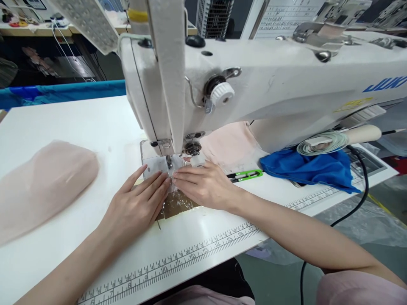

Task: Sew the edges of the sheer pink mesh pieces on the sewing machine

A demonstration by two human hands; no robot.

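A white sewing machine [254,80] stands over the table, its presser foot [169,162] down near my fingertips. A small, pale, sheer piece of fabric [173,186] lies at the foot, mostly covered by my fingers. My left hand [136,203] rests flat to the left of the needle area, fingers stretched out and fingertips on the fabric. From the right, my right hand [206,184] lies with its fingers extended over the fabric's other side; its thumb is hidden. Below the fingertips shows a brown, shiny plate [178,204] with bits of thread on it.
Pale pink fabric [51,182] lies at the left; another pink piece [230,142] sits behind my right hand. Green thread snips [246,175], a blue cloth [308,169] and a coiled pale-green tape [326,143] are to the right. A printed ruler [171,269] runs along the front edge.
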